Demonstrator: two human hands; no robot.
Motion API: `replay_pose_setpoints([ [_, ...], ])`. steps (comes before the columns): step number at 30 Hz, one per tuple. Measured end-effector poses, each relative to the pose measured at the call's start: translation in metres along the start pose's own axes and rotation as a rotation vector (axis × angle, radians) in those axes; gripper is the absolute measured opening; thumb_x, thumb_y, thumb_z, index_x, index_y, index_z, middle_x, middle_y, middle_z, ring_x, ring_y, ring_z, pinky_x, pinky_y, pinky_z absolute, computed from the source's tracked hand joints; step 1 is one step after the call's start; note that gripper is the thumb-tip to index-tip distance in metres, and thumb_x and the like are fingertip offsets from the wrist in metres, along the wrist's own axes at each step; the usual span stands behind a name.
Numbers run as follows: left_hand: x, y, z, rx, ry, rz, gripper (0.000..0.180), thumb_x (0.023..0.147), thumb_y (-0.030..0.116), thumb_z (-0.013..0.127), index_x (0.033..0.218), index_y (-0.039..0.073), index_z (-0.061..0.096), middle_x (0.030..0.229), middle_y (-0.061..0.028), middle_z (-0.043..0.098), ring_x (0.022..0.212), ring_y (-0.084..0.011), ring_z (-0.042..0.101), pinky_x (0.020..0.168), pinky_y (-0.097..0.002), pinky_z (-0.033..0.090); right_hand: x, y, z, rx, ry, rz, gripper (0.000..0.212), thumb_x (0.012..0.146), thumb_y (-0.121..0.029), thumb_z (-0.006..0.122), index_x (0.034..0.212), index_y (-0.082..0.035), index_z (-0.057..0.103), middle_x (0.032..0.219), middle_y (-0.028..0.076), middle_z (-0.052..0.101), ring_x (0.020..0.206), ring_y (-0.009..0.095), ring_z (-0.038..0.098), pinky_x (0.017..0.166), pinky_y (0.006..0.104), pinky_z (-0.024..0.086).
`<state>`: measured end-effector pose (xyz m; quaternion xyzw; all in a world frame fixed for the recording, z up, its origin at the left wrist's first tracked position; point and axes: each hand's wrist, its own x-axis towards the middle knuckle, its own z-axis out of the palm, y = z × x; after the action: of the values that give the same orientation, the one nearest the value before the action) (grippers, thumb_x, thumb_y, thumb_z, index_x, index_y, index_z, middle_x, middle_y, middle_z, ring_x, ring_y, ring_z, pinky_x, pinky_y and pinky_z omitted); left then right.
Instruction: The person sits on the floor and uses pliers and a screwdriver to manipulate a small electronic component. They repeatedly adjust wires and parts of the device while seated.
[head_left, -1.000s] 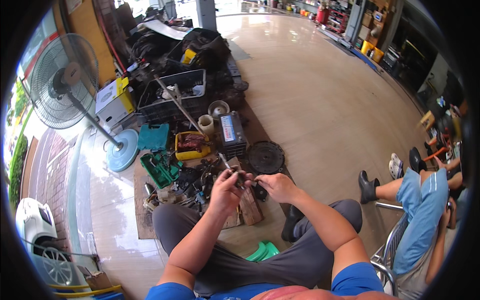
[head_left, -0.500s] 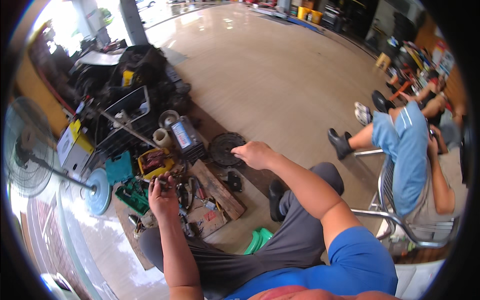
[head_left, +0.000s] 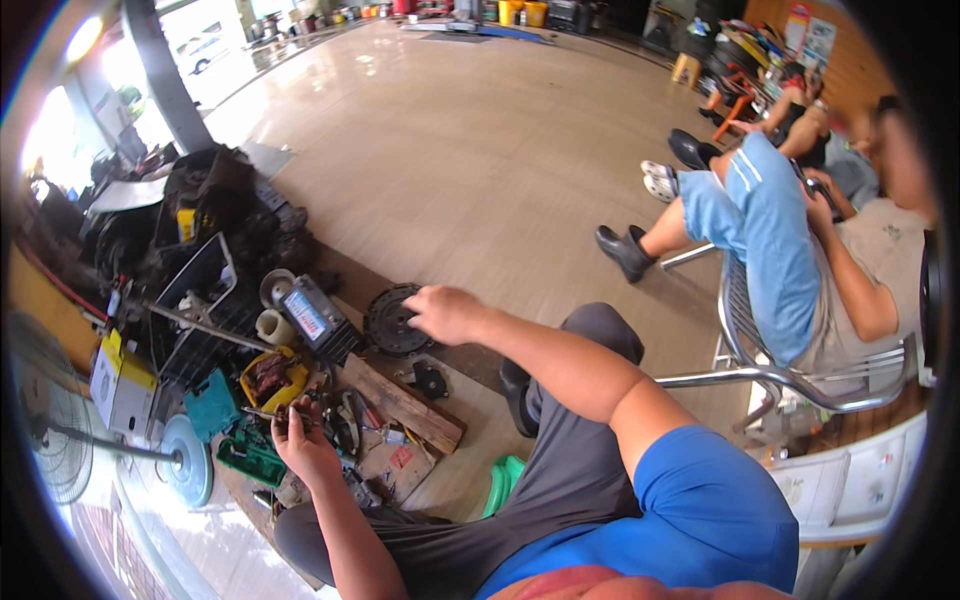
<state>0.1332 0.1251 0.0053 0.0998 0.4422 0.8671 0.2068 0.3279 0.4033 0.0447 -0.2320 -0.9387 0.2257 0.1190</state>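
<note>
My left hand (head_left: 303, 448) is raised above the cluttered board at lower left. Its fingers are closed round a small dark metal part (head_left: 262, 412) with a thin rod sticking out to the left; the exact kind is unclear. My right hand (head_left: 447, 314) reaches over the right rim of a dark round metal disc (head_left: 392, 322), which looks like a clutch cover. Those fingers are curled together and slightly blurred, and whatever is between them is hidden. Beside the disc lie a black metal piece (head_left: 430, 380) and a wooden block (head_left: 405, 405).
A battery (head_left: 318, 318), a yellow tray (head_left: 275, 378) and an open green tool case (head_left: 255, 455) crowd the board. Left of them stands a fan (head_left: 55, 420). A person in light blue jeans (head_left: 785, 240) sits on a metal chair (head_left: 740, 310) at right, with other people behind.
The whole view has turned to the right, so the board and disc appear farther left. My right hand stays over the disc's rim; my left hand still holds the small metal part.
</note>
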Motion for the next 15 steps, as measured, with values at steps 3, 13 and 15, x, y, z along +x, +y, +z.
replay_pose_setpoints([
  [3, -0.026, -0.02, 0.028, 0.062, -0.147, -0.1, 0.02, 0.1, 0.001, 0.054, 0.12, 0.0, 0.053, 0.11, -0.0124, 0.066, 0.102, -0.0235, 0.067, 0.09, -0.0388, 0.057, -0.008, -0.023, 0.02, 0.206, -0.015, -0.248, 0.039, 0.091, -0.027, 0.067, 0.121, -0.002, 0.066, 0.112, 0.023, 0.067, 0.109, 0.038, 0.063, 0.096, 0.0444, 0.051],
  [13, -0.055, -0.026, 0.064, -0.02, -0.523, -0.33, 0.037, 0.097, 0.0, 0.056, 0.133, 0.0, 0.051, 0.121, -0.0137, 0.063, 0.108, -0.0247, 0.065, 0.096, -0.0397, 0.054, -0.031, -0.055, 0.017, 0.836, -0.549, -0.095, 0.036, 0.102, -0.022, 0.055, 0.128, 0.001, 0.062, 0.1, 0.018, 0.073, 0.088, 0.023, 0.068, 0.084, 0.0383, 0.053],
  [15, -0.052, -0.024, 0.063, 0.003, -0.568, -0.348, 0.038, 0.096, -0.001, 0.056, 0.134, 0.0, 0.051, 0.122, -0.014, 0.063, 0.11, -0.0253, 0.065, 0.098, -0.0402, 0.054, -0.024, -0.044, 0.027, 0.775, -0.567, -0.143, 0.035, 0.103, -0.023, 0.055, 0.126, 0.001, 0.064, 0.096, 0.016, 0.074, 0.083, 0.02, 0.067, 0.08, 0.0389, 0.054],
])
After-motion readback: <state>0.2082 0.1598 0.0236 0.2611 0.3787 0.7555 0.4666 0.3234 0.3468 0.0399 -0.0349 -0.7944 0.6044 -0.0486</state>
